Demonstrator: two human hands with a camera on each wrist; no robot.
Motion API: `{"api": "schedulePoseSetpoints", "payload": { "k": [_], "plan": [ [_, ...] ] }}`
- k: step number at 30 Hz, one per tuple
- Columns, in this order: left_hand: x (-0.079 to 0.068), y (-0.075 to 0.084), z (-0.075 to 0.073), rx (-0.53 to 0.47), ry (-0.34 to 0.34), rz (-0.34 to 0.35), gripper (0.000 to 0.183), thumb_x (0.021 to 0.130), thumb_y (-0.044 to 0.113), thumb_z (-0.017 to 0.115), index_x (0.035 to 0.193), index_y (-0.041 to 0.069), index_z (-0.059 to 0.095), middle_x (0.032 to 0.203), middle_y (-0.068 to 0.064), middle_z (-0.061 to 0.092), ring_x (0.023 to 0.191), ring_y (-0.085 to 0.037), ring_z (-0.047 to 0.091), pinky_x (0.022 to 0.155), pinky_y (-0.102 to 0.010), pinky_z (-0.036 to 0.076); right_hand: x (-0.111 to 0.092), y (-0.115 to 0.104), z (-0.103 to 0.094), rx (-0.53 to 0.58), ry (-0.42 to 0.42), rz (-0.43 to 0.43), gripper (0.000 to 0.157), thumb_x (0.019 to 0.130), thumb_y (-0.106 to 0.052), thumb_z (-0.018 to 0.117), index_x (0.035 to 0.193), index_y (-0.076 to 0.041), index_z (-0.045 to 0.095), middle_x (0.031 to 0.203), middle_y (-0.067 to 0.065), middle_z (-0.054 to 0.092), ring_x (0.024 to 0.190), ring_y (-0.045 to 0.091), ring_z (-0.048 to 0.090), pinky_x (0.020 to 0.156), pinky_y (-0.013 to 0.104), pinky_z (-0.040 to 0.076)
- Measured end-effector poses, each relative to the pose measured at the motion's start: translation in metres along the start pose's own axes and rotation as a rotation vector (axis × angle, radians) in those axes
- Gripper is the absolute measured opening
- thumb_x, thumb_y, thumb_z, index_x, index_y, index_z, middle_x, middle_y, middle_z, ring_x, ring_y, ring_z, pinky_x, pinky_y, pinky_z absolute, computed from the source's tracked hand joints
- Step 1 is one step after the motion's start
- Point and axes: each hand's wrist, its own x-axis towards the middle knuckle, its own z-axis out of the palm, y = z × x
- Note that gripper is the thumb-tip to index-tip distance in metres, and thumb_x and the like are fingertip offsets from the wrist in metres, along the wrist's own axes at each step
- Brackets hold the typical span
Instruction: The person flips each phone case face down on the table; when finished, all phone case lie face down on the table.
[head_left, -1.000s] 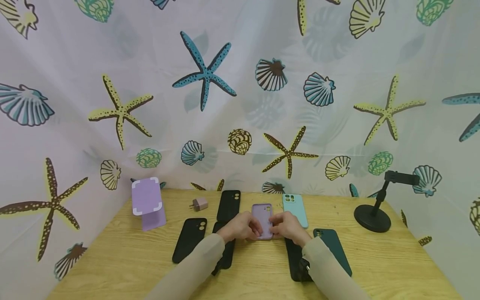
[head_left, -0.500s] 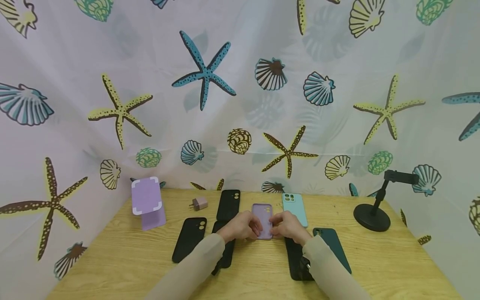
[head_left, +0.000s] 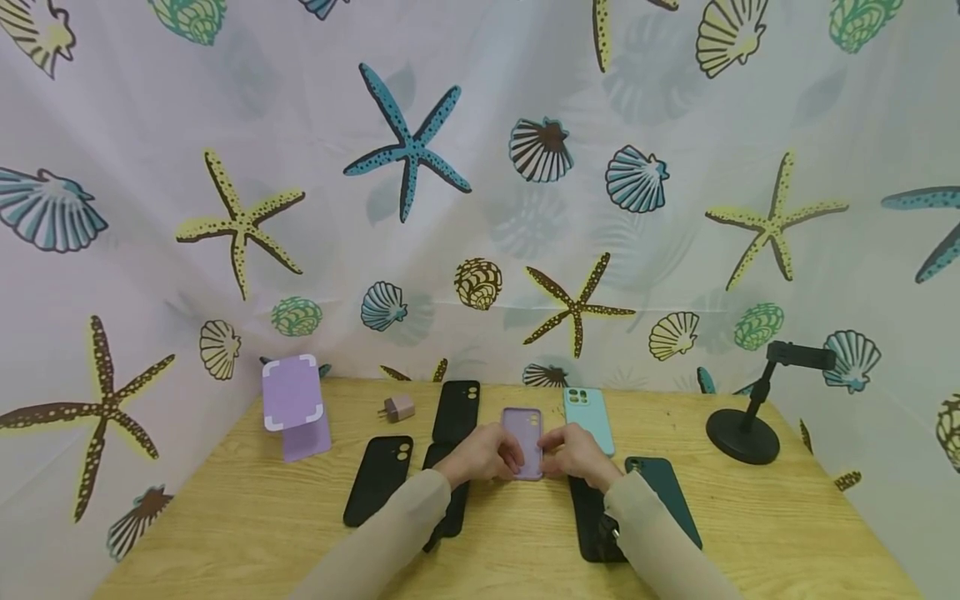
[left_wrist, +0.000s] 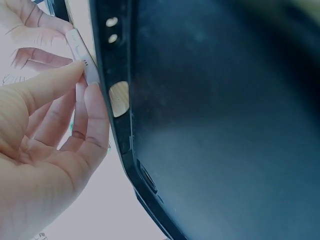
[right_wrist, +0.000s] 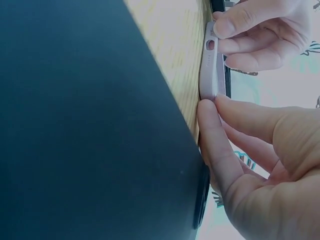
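Observation:
A light purple phone case [head_left: 527, 423] lies on the wooden table between both hands, its hollow inside facing up and its camera cutouts at the far end. My left hand [head_left: 483, 454] pinches its near left corner, thumb and fingertips on the rim. At the near right corner, my right hand [head_left: 580, 455] holds the rim between thumb and index finger. The right wrist view shows the case's end edge [right_wrist: 209, 70], with its port slot and small holes, between the two hands. In the left wrist view a big black phone case [left_wrist: 200, 125] blocks much of the scene.
Several black phone cases [head_left: 378, 479] lie to the left, one partly under the left forearm. A light blue case [head_left: 589, 419], a dark green case [head_left: 669, 496] and another black one lie right. Behind stand a purple phone stand [head_left: 293, 396], a charger plug [head_left: 400, 407] and a black stand [head_left: 744, 436].

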Motion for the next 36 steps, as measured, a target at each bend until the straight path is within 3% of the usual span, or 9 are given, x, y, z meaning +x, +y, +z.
{"api": "schedulePoseSetpoints", "payload": {
  "k": [7, 15, 21, 29, 36],
  "plan": [
    [0.000, 0.000, -0.001, 0.020, 0.006, 0.013, 0.013, 0.076, -0.008, 0.076, 0.081, 0.004, 0.074, 0.078, -0.007, 0.073, 0.067, -0.008, 0.059, 0.059, -0.021, 0.048, -0.001, 0.001, -0.004, 0.002, -0.022, -0.039, 0.038, 0.079, 0.002, 0.074, 0.116, 0.006, 0.068, 0.114, 0.021, 0.069, 0.088, 0.022, 0.070, 0.076, 0.035, 0.059],
    [-0.006, 0.008, -0.002, -0.010, 0.077, 0.061, 0.010, 0.081, -0.004, 0.072, 0.090, 0.000, 0.075, 0.080, -0.004, 0.071, 0.071, -0.008, 0.059, 0.064, -0.024, 0.051, -0.015, -0.004, -0.036, 0.113, -0.120, -0.130, 0.042, 0.088, 0.001, 0.064, 0.128, 0.013, 0.056, 0.125, 0.033, 0.059, 0.100, 0.033, 0.069, 0.083, 0.041, 0.058],
    [-0.009, 0.018, 0.010, -0.098, 0.120, 0.016, 0.009, 0.085, 0.002, 0.072, 0.094, 0.002, 0.076, 0.086, -0.004, 0.072, 0.076, -0.011, 0.063, 0.068, -0.028, 0.053, -0.033, 0.001, -0.055, 0.125, -0.180, -0.117, 0.042, 0.091, 0.001, 0.063, 0.130, 0.014, 0.053, 0.124, 0.034, 0.058, 0.099, 0.036, 0.068, 0.081, 0.040, 0.059],
    [-0.011, 0.033, 0.029, -0.190, 0.143, 0.000, 0.011, 0.085, 0.003, 0.074, 0.095, 0.000, 0.074, 0.085, -0.005, 0.071, 0.073, -0.012, 0.060, 0.062, -0.027, 0.050, -0.058, 0.017, -0.070, 0.088, -0.206, -0.077, 0.042, 0.089, 0.002, 0.065, 0.129, 0.013, 0.055, 0.119, 0.031, 0.062, 0.099, 0.032, 0.068, 0.081, 0.039, 0.058],
    [-0.016, 0.044, 0.039, -0.225, 0.092, -0.022, 0.018, 0.085, 0.004, 0.074, 0.103, 0.001, 0.073, 0.091, -0.005, 0.071, 0.082, -0.015, 0.063, 0.071, -0.033, 0.054, -0.075, 0.026, -0.079, -0.006, -0.132, -0.059, 0.041, 0.087, 0.000, 0.069, 0.126, 0.009, 0.060, 0.122, 0.026, 0.063, 0.102, 0.031, 0.065, 0.080, 0.040, 0.057]
  ]
}}
